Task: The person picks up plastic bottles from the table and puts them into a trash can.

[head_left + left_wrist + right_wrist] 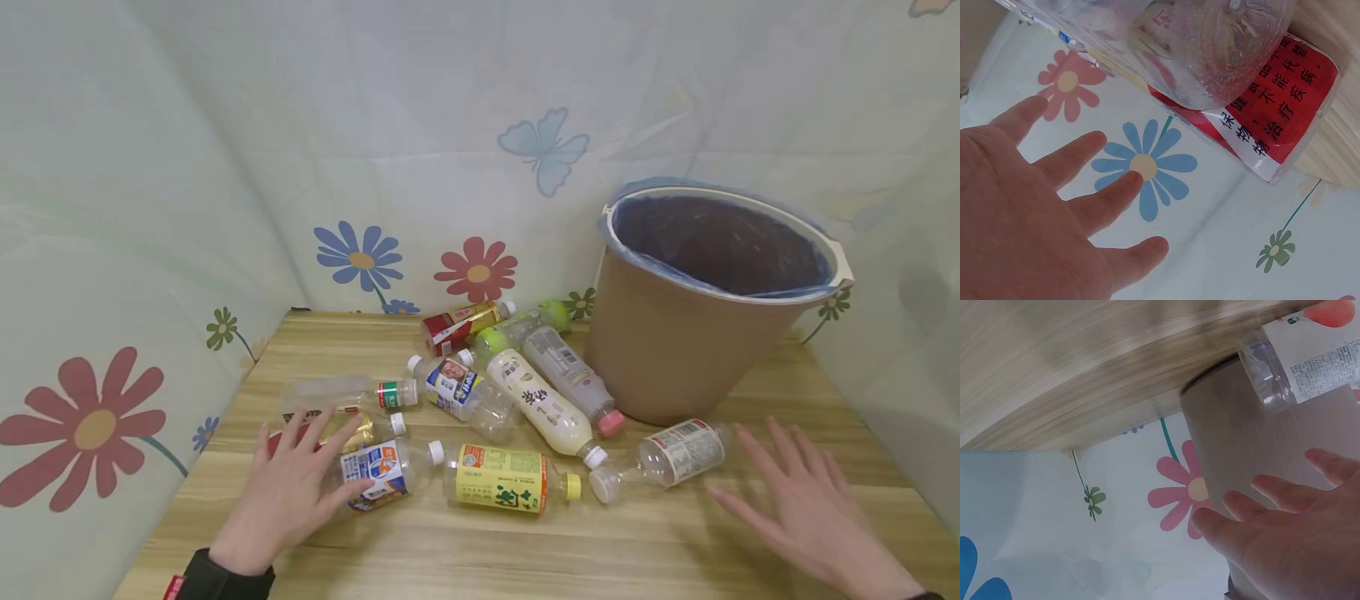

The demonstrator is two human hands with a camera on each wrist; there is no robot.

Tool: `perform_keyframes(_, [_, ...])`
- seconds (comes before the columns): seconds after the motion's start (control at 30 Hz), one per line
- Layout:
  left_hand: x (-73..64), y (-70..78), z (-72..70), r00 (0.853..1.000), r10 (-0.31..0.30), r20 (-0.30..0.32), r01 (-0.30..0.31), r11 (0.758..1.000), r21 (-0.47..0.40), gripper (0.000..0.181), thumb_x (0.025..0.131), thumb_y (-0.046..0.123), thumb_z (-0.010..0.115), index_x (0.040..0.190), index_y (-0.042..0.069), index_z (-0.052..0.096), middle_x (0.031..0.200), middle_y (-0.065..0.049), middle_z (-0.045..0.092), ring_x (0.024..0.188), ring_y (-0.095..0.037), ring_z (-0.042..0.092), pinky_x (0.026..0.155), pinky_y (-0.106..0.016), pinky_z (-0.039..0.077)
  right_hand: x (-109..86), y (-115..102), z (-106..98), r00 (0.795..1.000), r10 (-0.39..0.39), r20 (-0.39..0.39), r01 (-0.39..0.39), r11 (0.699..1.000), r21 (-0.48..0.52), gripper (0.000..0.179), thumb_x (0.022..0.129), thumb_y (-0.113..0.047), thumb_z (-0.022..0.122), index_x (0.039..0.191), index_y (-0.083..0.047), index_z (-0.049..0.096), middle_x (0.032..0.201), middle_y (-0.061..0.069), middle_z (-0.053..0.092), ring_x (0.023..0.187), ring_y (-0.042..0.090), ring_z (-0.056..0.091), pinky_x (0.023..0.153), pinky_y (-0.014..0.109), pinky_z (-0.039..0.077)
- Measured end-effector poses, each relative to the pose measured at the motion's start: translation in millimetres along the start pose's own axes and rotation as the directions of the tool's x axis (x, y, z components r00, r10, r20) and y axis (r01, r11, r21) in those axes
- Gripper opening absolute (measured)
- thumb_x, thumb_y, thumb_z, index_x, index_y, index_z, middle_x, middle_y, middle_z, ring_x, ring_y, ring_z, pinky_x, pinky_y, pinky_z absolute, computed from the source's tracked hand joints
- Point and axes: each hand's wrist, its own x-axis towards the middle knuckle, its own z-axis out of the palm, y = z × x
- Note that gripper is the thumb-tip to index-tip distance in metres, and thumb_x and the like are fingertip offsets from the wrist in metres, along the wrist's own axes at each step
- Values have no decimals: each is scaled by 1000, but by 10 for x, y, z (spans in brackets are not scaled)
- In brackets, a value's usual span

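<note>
In the head view my left hand (pixel 292 483) is spread over the left side of the bottle group, its thumb beside a bottle with a blue and orange label (pixel 382 473). Under its fingers lies a red and gold bottle (pixel 363 429), partly hidden; its red label (pixel 1285 100) shows in the left wrist view. My right hand (pixel 806 508) hovers with fingers apart at the right, just beside a clear bottle with a white label (pixel 686 452). Neither hand holds anything. Between them lies a yellow-labelled bottle (pixel 502 479) with a yellow cap.
A brown bucket (pixel 667 350) lined with a blue bag stands at the back right. Behind the front bottles lie a milk-white bottle (pixel 540 404), a pink-capped bottle (pixel 570 371), a green-ended bottle (pixel 521 327) and several others on the wooden table (pixel 450 558). A flowered curtain (pixel 420 167) hangs behind.
</note>
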Motion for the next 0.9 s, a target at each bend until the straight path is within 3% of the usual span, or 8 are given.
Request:
perform_keyframes(0.2, [-21,-9,-21,997,72,-39,-72,997,0,72,91,65,60,150,27,49,155,-15,47,140,-45,44,112,-71,32,70,-118,-44,998,-46,-44,48,998,37,87,87,-51,72,156,-12,35,154,38,32,135,62,33,105,80,25])
perform_keyframes(0.37, [-26,7,-22,987,139,-78,-140,990,-3,63,89,50,72,142,20,58,139,-13,61,127,-38,57,104,-60,47,183,-376,-101,986,-106,-131,122,985,124,79,81,-40,81,147,-11,49,147,31,47,126,55,47,95,74,40])
perform_keyframes(0.6, [-43,46,-1,989,132,-67,-134,990,-31,52,85,42,78,130,17,67,121,-5,67,110,-29,66,87,-53,56,334,-806,-105,958,-205,-198,239,957,163,70,78,-26,85,140,-9,56,139,20,58,120,43,59,88,65,52])
perform_keyframes(0.67, [-50,44,16,988,136,-65,-139,990,-28,51,84,40,79,128,16,67,119,-4,67,106,-28,67,83,-51,57,373,-903,-88,950,-234,-208,270,949,166,68,79,-24,85,140,-11,56,139,18,59,118,39,61,85,57,57])
perform_keyframes(0.77, [-54,35,47,990,133,-55,-134,991,-24,52,83,39,80,128,16,68,118,-4,67,104,-26,67,81,-49,58,417,-1011,-52,934,-278,-224,317,935,159,68,80,-24,84,141,-12,56,137,16,60,116,36,63,82,51,59])
perform_keyframes(0.9, [-63,19,85,993,118,-29,-118,993,-26,53,83,40,80,129,16,67,118,-4,69,105,-26,66,85,-49,58,447,-1093,-10,920,-314,-236,354,922,155,69,81,-25,83,142,-11,56,137,15,61,118,34,64,90,53,55])
